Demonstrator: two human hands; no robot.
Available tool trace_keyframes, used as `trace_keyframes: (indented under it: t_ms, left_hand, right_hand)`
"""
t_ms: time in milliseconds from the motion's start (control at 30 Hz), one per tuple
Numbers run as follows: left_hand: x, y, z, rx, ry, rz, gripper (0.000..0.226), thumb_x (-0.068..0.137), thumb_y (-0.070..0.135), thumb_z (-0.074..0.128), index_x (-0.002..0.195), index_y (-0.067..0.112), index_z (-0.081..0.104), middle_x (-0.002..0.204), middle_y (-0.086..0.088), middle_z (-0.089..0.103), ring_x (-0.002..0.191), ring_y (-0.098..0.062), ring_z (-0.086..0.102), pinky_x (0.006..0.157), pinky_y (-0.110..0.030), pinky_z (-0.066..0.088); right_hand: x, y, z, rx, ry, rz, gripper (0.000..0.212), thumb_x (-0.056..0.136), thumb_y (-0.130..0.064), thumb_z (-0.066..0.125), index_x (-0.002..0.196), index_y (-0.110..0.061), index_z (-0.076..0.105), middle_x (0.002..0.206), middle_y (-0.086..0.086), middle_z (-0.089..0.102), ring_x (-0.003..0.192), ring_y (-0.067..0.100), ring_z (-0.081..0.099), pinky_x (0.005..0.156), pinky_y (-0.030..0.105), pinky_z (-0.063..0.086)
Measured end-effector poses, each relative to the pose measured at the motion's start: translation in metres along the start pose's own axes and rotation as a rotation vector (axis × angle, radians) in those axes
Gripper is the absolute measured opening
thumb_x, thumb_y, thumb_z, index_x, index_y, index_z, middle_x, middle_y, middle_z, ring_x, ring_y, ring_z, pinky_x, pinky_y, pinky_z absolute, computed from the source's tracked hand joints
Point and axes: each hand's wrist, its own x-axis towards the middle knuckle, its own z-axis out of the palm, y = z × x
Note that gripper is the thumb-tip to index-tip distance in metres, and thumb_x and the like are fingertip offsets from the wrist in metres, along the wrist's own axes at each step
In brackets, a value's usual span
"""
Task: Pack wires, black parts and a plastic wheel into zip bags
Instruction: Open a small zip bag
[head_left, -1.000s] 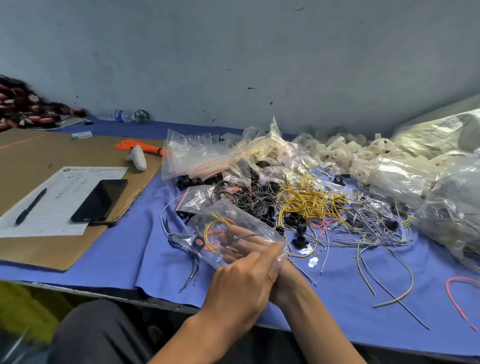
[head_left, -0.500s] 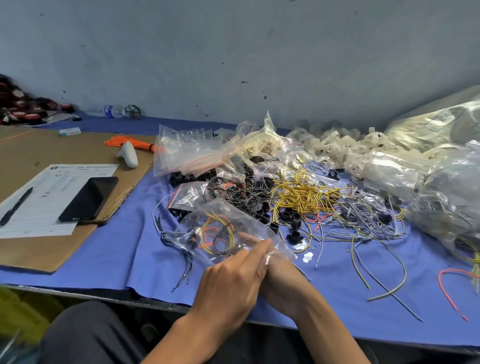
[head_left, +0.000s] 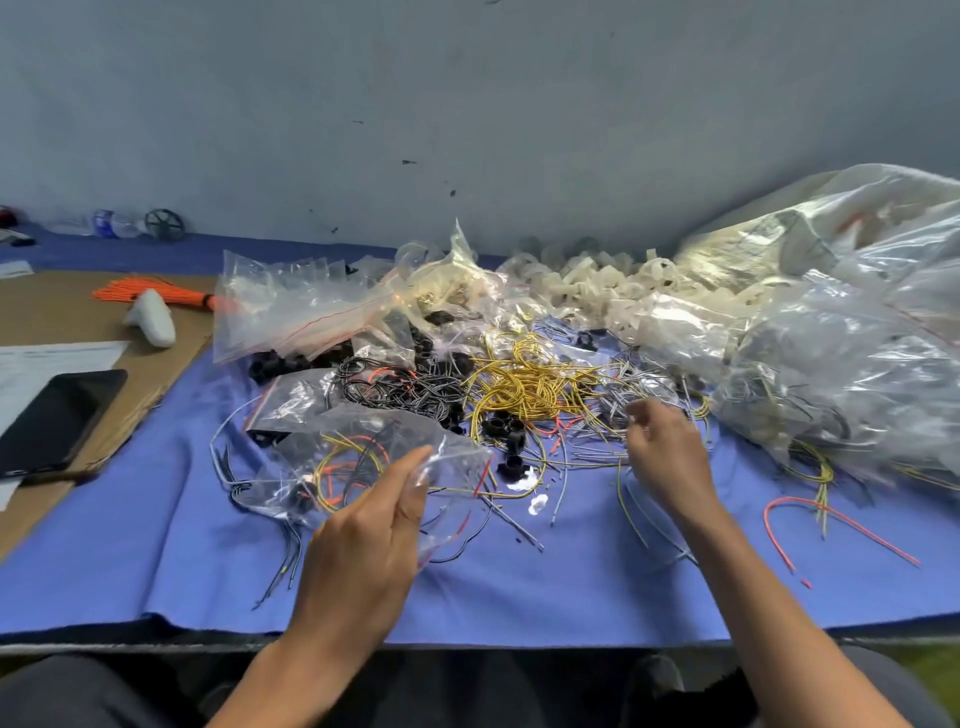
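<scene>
My left hand (head_left: 363, 530) holds a clear zip bag (head_left: 358, 452) by its right end, just above the blue cloth (head_left: 156, 545). Coiled yellow, orange and black wires lie inside the bag. My right hand (head_left: 667, 454) is apart from the bag, over the loose grey wires (head_left: 597, 441). Its fingers are curled and blurred, and I cannot make out whether they pinch a wire. A yellow wire heap (head_left: 524, 384), black wires (head_left: 405, 389) and black parts (head_left: 501, 428) lie between and beyond the hands. White plastic wheels (head_left: 587, 275) are piled at the back.
Large crumpled plastic bags (head_left: 841, 338) fill the right side. A stack of zip bags (head_left: 291, 306) lies at the back left. On the cardboard (head_left: 67, 317) at the left are a phone (head_left: 52, 421), paper, a white controller (head_left: 153, 322) and an orange wire bundle. A red wire (head_left: 810, 519) lies at the right.
My right hand has let go of the bag and moved up and to the right, over the grey wires. My left hand keeps the bag. The camera has tilted.
</scene>
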Motion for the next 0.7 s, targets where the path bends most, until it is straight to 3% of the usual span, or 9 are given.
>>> trace_keyframes:
  t_ms: [167,333,533,700]
  left_hand:
    - [-0.002,-0.004,-0.007,-0.027,0.001,-0.031,0.052,0.095,0.063,0.022,0.136,0.047,0.048,0.113,0.008,0.072,0.104,-0.022,0.067,0.075,-0.039,0.052]
    - [-0.003,-0.006,-0.01,-0.019,0.001,-0.04,0.046,0.096,0.06,0.026,0.135,0.048,0.049,0.104,0.006,0.074,0.098,-0.026,0.068,0.071,-0.04,0.051]
    - [-0.001,-0.005,-0.009,-0.028,-0.001,-0.04,0.048,0.095,0.065,0.022,0.137,0.052,0.042,0.099,0.006,0.073,0.094,-0.026,0.068,0.07,-0.041,0.051]
    - [0.0,-0.004,-0.008,-0.009,-0.008,-0.031,0.049,0.095,0.065,0.021,0.139,0.052,0.039,0.099,0.006,0.074,0.096,-0.027,0.068,0.071,-0.043,0.053]
  right_hand:
    - [0.025,0.04,0.012,-0.33,-0.228,0.017,0.029,0.088,-0.009,0.054,0.112,-0.019,0.068,0.119,0.019,0.058,0.111,0.039,0.052,0.094,0.039,0.042]
    - [0.015,0.05,0.014,-0.362,-0.212,-0.036,0.023,0.089,-0.006,0.052,0.104,-0.015,0.066,0.112,0.017,0.058,0.103,0.042,0.051,0.086,0.04,0.041]
    - [0.007,0.045,0.002,-0.03,0.132,-0.089,0.015,0.092,-0.006,0.061,0.102,-0.008,0.072,0.105,0.019,0.063,0.095,0.04,0.058,0.084,0.042,0.044]
    - [0.015,0.03,-0.01,0.238,0.138,0.023,0.013,0.098,-0.018,0.053,0.105,-0.015,0.064,0.088,0.007,0.066,0.082,0.028,0.06,0.07,0.034,0.04]
